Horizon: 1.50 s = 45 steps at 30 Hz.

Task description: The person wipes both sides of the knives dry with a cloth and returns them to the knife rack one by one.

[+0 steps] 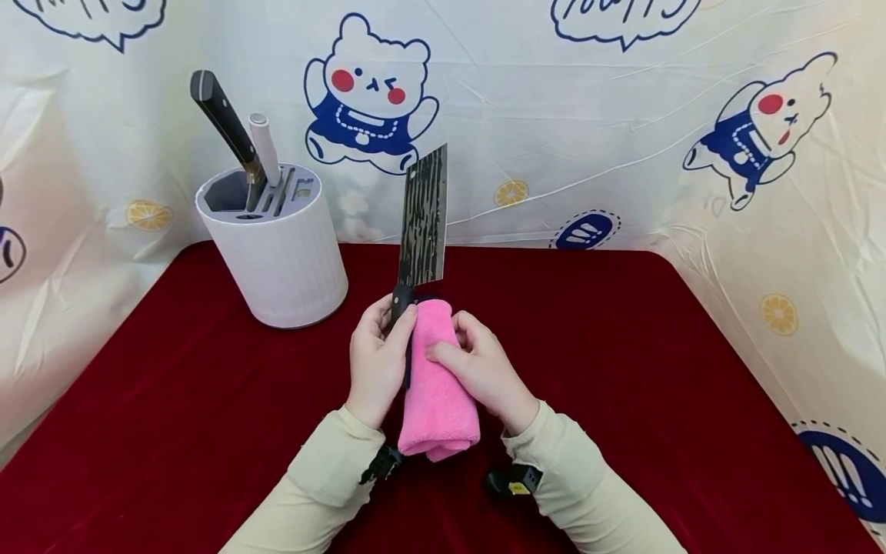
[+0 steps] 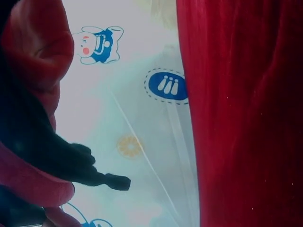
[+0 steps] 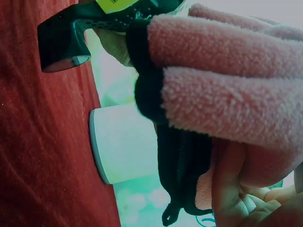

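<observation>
A cleaver (image 1: 424,223) with a dark, streaked blade stands edge-up in front of me, blade pointing away. My left hand (image 1: 374,365) grips its black handle, thumb lying along the near side. Beside it, my right hand (image 1: 487,373) holds a folded pink towel (image 1: 439,408) against the handle, thumb on top and fingers behind. Dark edging shows on the towel (image 3: 232,101) in the right wrist view, hanging below the fingers. In the left wrist view, a dark strip (image 2: 42,142) runs between the fingers; the blade is out of sight there. The towel hides part of the handle.
A white knife block (image 1: 284,269) stands at the back left of the dark red tablecloth (image 1: 623,369). In its slots sit a black-handled knife (image 1: 224,115) and a white-handled tool (image 1: 264,150). A printed curtain (image 1: 526,100) hangs behind the table and at its sides.
</observation>
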{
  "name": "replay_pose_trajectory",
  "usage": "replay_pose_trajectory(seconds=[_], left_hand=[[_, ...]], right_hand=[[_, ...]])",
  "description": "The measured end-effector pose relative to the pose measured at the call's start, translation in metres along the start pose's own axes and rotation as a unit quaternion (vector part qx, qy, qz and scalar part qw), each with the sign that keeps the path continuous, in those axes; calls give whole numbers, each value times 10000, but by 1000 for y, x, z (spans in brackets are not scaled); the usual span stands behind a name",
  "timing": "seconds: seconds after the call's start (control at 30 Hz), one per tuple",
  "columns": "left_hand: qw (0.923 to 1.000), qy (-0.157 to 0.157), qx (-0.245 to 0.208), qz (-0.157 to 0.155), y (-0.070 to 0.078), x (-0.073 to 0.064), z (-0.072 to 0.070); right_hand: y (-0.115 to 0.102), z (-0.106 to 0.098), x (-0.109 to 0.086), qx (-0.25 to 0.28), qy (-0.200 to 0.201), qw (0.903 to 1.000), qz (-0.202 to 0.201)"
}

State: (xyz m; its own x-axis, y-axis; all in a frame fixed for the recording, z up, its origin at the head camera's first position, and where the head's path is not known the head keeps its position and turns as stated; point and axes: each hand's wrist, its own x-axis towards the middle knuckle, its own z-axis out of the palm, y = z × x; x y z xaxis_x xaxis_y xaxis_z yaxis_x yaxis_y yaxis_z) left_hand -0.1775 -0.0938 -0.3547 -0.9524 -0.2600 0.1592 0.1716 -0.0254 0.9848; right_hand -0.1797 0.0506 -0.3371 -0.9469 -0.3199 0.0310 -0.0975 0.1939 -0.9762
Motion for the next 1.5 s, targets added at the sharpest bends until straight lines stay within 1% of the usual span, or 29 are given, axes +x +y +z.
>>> replay_pose_trajectory(seconds=[0.2,0.3,0.43,0.63,0.77,0.87,1.0,1.07,1.17,1.3,1.37,1.5], left_hand=[[9999,32,102,74,0,4,-3],[9998,98,170,68,0,6,-5],[9999,135,23,5,0,10,-10],[9998,-20,-155,-93,7,9,-14],[9997,-89,-192,-94,15,7,-15],[9998,-153,-105,-59,20,5,-16],[9995,-322,40,11,23,4,-20],[9991,-409,101,43,24,4,-21],[9985,-454,262,145,26,5,-23],[9981,-371,360,323,28,5,-26],[9984,-299,307,381,30,5,-28],[9986,-56,157,496,35,6,-33]], right_hand=[[-1,-2,1,54,-74,9999,80],[-3,-5,1,119,-99,9998,113],[-8,-10,0,223,-102,9995,177],[-12,-16,0,496,-28,9985,221],[-13,-20,0,708,32,9972,234],[-14,-24,-1,819,59,9963,265],[-17,-30,-2,955,98,9948,346],[-20,-34,-3,1007,150,9941,383],[-22,-39,-4,1069,261,9931,410],[-24,-45,-4,1080,408,9925,411],[-23,-47,-4,1102,423,9921,430],[-22,-51,-6,1152,437,9914,441]])
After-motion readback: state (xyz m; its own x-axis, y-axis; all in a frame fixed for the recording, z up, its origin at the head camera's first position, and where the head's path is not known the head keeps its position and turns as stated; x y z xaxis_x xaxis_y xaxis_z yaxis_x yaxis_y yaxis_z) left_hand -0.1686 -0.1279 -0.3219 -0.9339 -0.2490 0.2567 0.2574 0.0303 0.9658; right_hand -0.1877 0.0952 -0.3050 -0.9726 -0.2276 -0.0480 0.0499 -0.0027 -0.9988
